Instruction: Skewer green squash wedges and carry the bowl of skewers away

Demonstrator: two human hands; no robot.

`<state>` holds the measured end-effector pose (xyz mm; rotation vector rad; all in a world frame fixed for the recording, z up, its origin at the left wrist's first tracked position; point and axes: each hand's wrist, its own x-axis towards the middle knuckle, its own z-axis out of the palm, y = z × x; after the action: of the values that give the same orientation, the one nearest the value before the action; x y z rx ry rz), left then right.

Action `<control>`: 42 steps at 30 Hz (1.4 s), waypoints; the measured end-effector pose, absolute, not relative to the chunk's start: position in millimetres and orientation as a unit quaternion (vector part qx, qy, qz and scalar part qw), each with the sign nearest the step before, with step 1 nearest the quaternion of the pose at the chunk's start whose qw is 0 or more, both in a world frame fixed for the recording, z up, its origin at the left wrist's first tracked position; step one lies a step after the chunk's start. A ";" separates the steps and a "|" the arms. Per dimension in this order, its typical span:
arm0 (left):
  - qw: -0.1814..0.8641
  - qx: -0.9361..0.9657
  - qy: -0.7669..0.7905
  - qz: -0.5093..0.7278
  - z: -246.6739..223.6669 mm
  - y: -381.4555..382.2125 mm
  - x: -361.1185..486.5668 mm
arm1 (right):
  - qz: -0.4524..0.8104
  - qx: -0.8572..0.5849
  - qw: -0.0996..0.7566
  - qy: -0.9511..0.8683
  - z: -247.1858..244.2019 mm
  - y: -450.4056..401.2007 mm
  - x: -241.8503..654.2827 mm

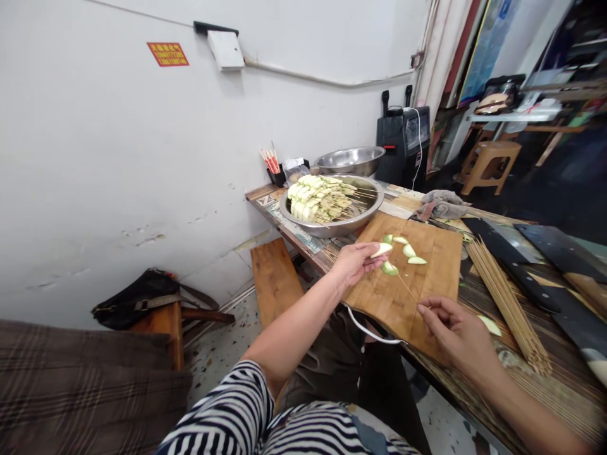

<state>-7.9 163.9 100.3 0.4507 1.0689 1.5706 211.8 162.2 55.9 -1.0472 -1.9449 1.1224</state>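
Over to the left of the left hand, a soft black bag (142, 300) is slumping on a wooden seat, and nearer in, a smooth orange-brown bench (275, 272) is running alongside the table. Just beyond the left hand, a round, shiny metal basin (348, 227) is holding a heap of skewered slices (308, 196), pale and moist-looking, their thin sticks pointing off to the right.

And here is the left hand (355, 262) itself, closing thumb against fingers, pinching a pale slice (382, 250) above the cutting board (370, 294). Right beside those fingertips, green-edged slices (410, 251) are lying scattered, curved like little crescents, on the board's smooth, warm-toned wood. A thin skewer (405, 285) is slanting between the two hands; its far tip is reaching a green-edged piece under the left hand, though whether it is piercing it, I cannot tell.

Now the right hand (455, 325): thumb and forefinger are gripping the skewer's near end, the other fingers curling loosely. Just beside it, on the right, a stray slice (490, 325) is resting on the streaky wood-grain table (573, 395). Next along, a bundle of skewers (507, 303) is lying straight and tight, and farther right, dark knives (488, 235) are stretching out, flat and broad.
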 end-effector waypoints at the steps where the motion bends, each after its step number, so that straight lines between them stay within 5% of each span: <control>1: 0.561 0.190 0.453 0.666 101.7 164.1 -6.3 | 0.430 -0.400 0.330 -0.739 57.5 160.9 211.4; 14: 0.575 0.196 0.449 0.655 113.2 166.8 5.2 | 0.559 -0.369 0.319 -0.671 52.9 160.6 207.3; 25: 0.588 0.213 0.441 0.644 114.7 163.8 17.6 | 0.475 -0.381 0.365 -0.704 55.3 159.5 210.4; 42: 0.626 0.203 0.417 0.627 115.6 158.5 21.3 | 0.812 -0.305 0.297 -0.399 84.6 142.3 202.9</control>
<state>21.3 158.5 115.6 0.4662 0.9573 1.4386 202.9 142.3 84.6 -0.8122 -1.0606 2.1587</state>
